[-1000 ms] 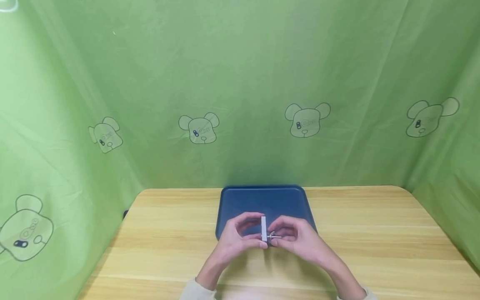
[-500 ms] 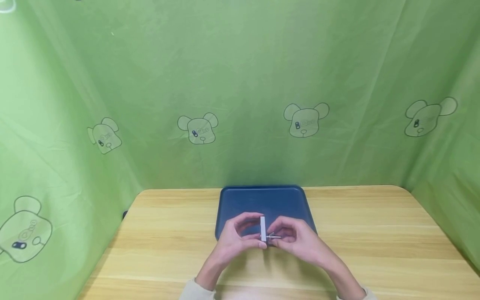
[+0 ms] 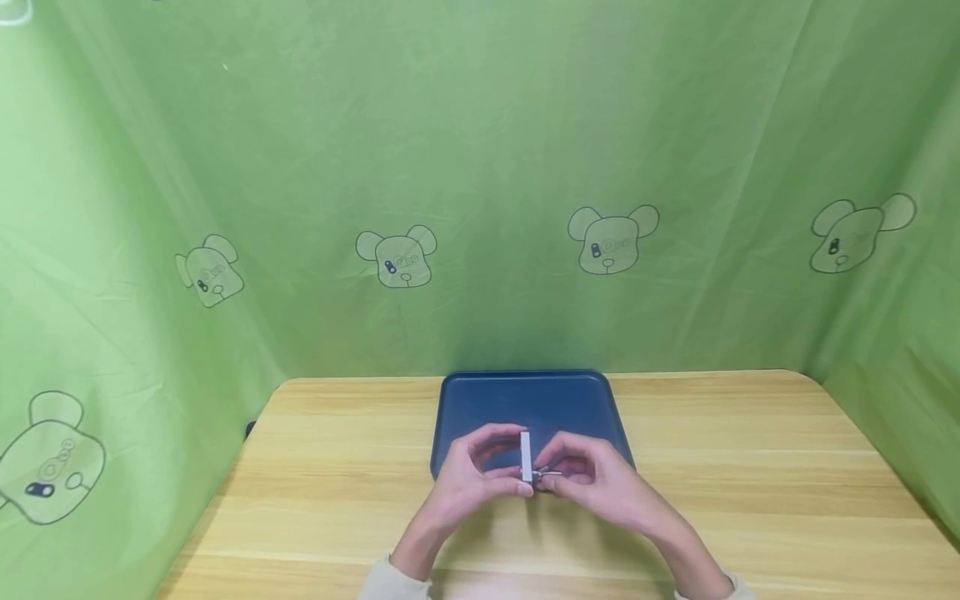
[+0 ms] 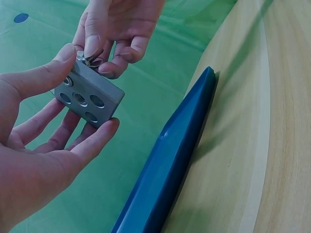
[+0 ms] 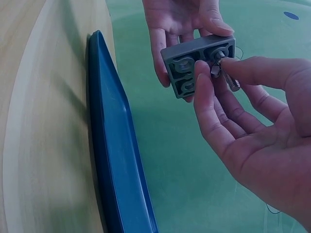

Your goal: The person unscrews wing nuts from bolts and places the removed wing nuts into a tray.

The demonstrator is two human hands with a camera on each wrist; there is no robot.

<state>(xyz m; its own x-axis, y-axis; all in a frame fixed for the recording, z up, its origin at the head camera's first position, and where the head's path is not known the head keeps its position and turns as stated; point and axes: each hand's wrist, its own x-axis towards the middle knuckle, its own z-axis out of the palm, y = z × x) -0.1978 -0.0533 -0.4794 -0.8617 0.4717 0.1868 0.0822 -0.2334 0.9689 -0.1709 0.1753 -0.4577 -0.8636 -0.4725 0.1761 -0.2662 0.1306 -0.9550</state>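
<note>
Between thumb and fingertips, my left hand (image 3: pixel 468 473) holds a small grey block (image 3: pixel 527 457) on edge above the table. Several round holes show on the block's flat face (image 4: pixel 92 90) in the left wrist view; recesses mark its other side in the right wrist view. A threaded bolt (image 5: pixel 231 81) sticks out of one corner toward my right hand (image 3: pixel 603 483). On that bolt, close to the block, sits what looks like a wing nut (image 5: pixel 215 71). My right thumb and index finger pinch the wing nut and partly hide it.
A blue tray (image 3: pixel 525 392) lies on the wooden table (image 3: pixel 337 467), behind and under the hands. Green cloth (image 3: pixel 480 125) printed with bear heads surrounds the table at the back and sides.
My right fingers have shifted slightly at the wing nut, whose wings show at a different angle than before. The left hand and the block stay almost in place.
</note>
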